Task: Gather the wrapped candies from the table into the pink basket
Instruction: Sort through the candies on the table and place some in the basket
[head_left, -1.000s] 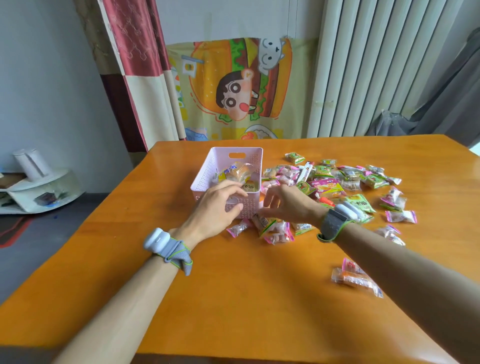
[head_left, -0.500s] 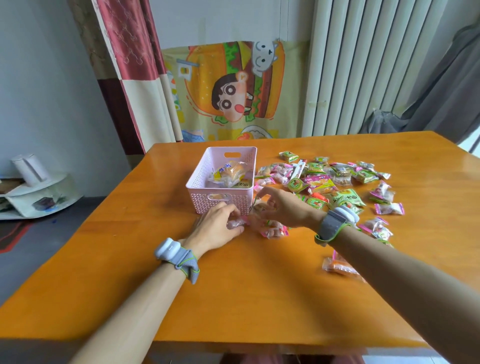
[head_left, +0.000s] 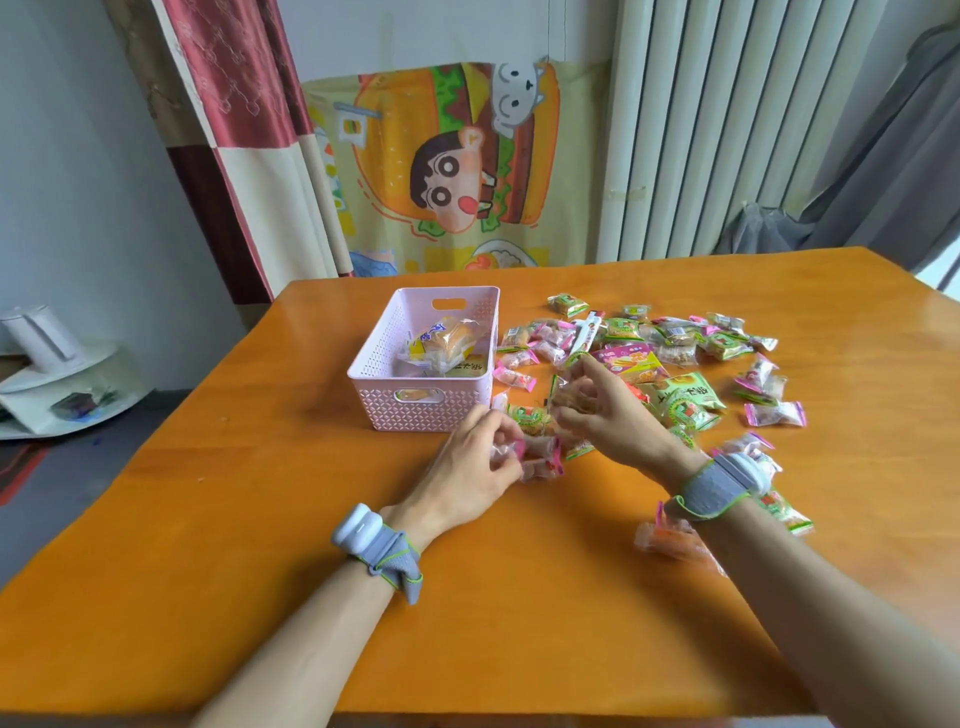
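Picking up candies with both hands, we are working just in front of the pink basket (head_left: 415, 343), which sits on the orange table (head_left: 260, 519) a little left of the middle. Our left hand (head_left: 467, 467) is pinched around a small pink-ended candy (head_left: 540, 457) low over the table, and our right hand (head_left: 602, 410) is curled around a clear-wrapped candy (head_left: 563, 395) lifted a bit higher. The basket already has a few snacks inside, and a big pile of wrapped candies (head_left: 649, 358) lies spread out to its right. Things could go wrong here. The wrappers look slippery, so a candy might slide out of our fingers if we only hold it by a thin end. The basket looks light, so a bump from our left hand might push it away. Our right arm hangs above some candies (head_left: 670, 540) near the front, and a sweep of that arm could knock them toward the table edge, which is close there. We have lots of bare table on the left and in front to move our arms. The right side is crowded, so we should lift up and over, not drag.
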